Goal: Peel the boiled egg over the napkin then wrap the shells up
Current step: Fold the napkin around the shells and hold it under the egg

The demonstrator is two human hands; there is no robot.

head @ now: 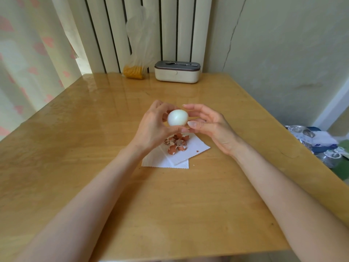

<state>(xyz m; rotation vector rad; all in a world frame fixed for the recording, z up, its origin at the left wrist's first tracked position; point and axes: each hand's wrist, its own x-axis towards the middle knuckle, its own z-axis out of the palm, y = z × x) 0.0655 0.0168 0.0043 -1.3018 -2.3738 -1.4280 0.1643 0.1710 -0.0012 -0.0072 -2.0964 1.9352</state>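
Observation:
A white boiled egg (177, 117) with bare, smooth skin is held above the table between both hands. My left hand (155, 125) grips it from the left, with a bit of brown shell showing by the fingers. My right hand (206, 125) touches its right side with thumb and fingertips. Below them a white napkin (190, 150) lies on the wooden table (94, 148), with a pile of brown shell pieces (176, 143) on it. One small shell chip (197, 151) lies apart on the napkin.
A cream lidded box (177, 71) and a plastic bag with yellow contents (135, 71) stand at the table's far edge by the radiator. Bags and clutter (317, 144) lie beyond the table's right edge. A curtain (28, 53) hangs at left.

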